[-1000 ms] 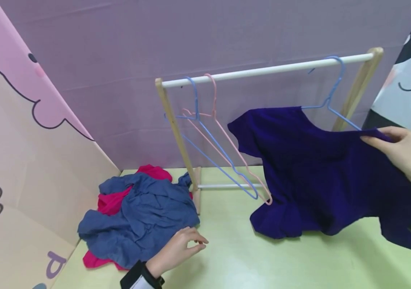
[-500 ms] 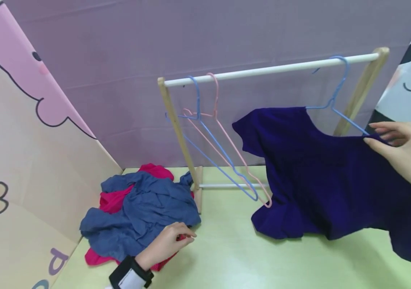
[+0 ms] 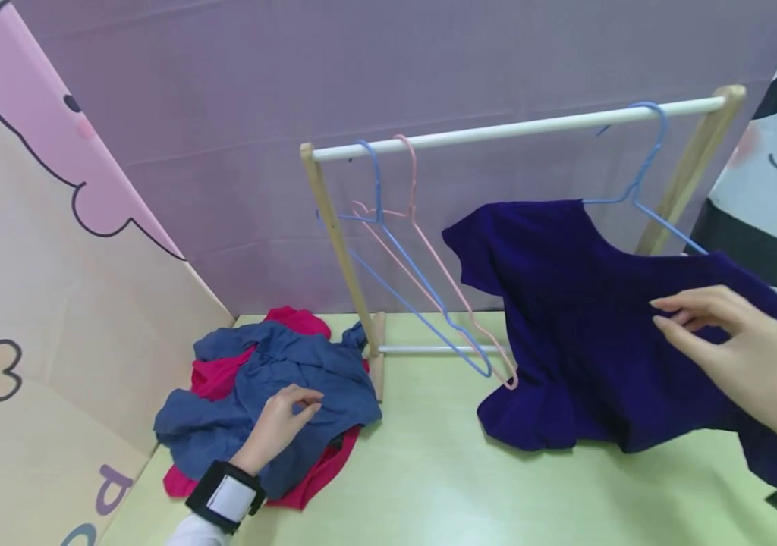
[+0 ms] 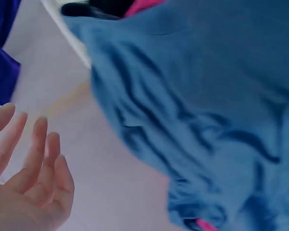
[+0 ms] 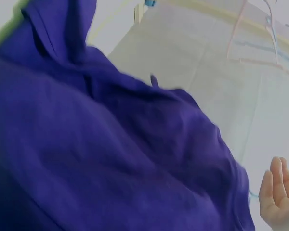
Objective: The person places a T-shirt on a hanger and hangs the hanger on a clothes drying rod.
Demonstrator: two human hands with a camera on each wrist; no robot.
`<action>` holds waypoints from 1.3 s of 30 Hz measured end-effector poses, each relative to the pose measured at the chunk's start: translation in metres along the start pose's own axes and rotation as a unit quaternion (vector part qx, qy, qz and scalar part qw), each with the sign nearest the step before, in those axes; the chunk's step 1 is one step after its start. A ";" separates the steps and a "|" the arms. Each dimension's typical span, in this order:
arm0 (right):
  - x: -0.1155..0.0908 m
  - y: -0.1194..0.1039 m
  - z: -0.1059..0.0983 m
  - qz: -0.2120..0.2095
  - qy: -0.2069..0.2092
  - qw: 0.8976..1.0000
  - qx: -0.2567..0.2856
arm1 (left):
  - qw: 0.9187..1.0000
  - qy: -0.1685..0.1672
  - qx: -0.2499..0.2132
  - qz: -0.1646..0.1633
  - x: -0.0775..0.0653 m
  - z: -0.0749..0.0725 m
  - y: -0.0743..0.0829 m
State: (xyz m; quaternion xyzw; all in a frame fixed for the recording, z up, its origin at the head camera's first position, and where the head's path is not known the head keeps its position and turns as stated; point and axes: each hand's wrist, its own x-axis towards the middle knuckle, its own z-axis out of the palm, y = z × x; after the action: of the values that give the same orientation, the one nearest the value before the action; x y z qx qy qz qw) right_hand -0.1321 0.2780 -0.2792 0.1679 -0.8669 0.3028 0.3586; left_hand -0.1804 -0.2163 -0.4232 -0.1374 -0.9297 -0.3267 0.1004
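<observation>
A purple-grey cloth [image 3: 443, 68] and cartoon-printed walls [image 3: 67, 326] enclose the pale green worktop [image 3: 443, 478], where a dark purple shirt [image 3: 580, 318] hangs on the rack's [image 3: 511, 134] blue hanger [image 3: 645, 167]. The right hand's [image 3: 743, 353] grip, narrow and holding nothing, is before the shirt; the left hand [image 3: 282, 421], loosely curled and bare, is over crumpled blue clothes [image 3: 231, 387].

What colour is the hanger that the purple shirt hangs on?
Blue. The hanger shows best in the head view, hooked over the white rail.
</observation>
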 end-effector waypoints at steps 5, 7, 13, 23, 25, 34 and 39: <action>-0.029 0.003 0.015 0.031 -0.082 0.996 0.033 | 0.999 -0.004 0.022 -0.029 0.004 0.010 -0.020; -0.041 0.007 0.023 0.040 -0.105 0.992 0.050 | 0.998 -0.016 0.052 -0.042 0.005 0.015 -0.030; -0.073 0.021 0.047 0.046 -0.131 0.986 0.087 | 0.985 -0.083 0.128 -0.084 0.004 0.024 -0.050; -0.109 0.035 0.069 0.094 -0.160 0.976 0.116 | 0.975 -0.088 0.197 -0.058 -0.002 0.038 -0.059; -0.116 0.037 0.072 0.099 -0.157 0.975 0.121 | 0.977 -0.069 0.200 -0.036 -0.003 0.040 -0.061; -0.132 0.039 0.083 0.120 -0.151 0.970 0.151 | 0.983 -0.045 0.173 0.039 -0.001 0.040 -0.066; -0.137 0.041 0.083 0.154 -0.171 0.964 0.137 | 0.987 -0.053 0.140 0.048 0.002 0.034 -0.070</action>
State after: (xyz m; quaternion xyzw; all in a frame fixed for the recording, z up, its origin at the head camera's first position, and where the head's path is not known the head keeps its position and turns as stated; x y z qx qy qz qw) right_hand -0.1026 0.2656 -0.4414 0.1291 -0.8809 0.4369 0.1281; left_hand -0.2084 -0.2465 -0.4890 -0.1839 -0.9626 -0.1800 0.0845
